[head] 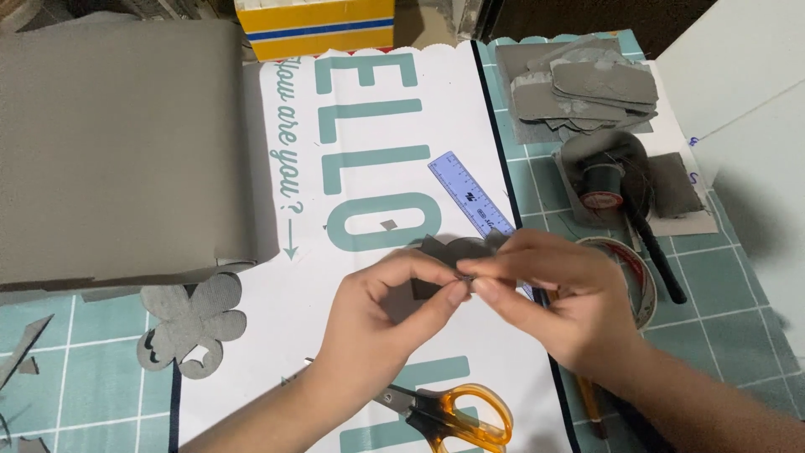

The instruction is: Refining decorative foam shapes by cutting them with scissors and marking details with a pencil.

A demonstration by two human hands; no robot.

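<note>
Two bare hands met over the middle of the desk, working a small dark grey felt piece point(436, 252) held just above a white printed sheet point(377, 168). The left hand point(377, 323) pinched the piece between thumb and forefinger, and the right hand point(549, 298) pinched its edge from the other side, fingertips pressed together and touching. It looked like fine shaping or joining of the cutout; whether a needle was held could not be told. Orange-handled scissors point(453, 415) lay at the near edge, a blue ruler point(470, 193) just beyond the hands. A grey felt roll point(117, 143) filled the far left corner, a flower-shaped offcut point(193, 323) below it. Cut grey shapes point(587, 88), a thread spool point(604, 184) and a tape roll point(641, 281) sat toward the right edge on a teal cutting mat point(721, 285).
</note>
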